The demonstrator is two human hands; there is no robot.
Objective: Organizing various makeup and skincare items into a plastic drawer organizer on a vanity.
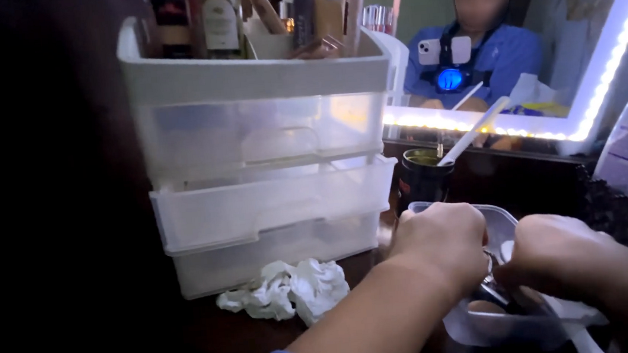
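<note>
A clear plastic container point(500, 221) — thin-walled, translucent, rim catching the light — sits on the dark table point(222, 333) just before a dark jar point(422, 179). Its long axis seems to run away from the person, though the hands hide most of it. The left hand point(443, 245) and right hand point(551, 251) are both curled closed over it, pinching something small and shiny — what, I cannot tell.
</note>
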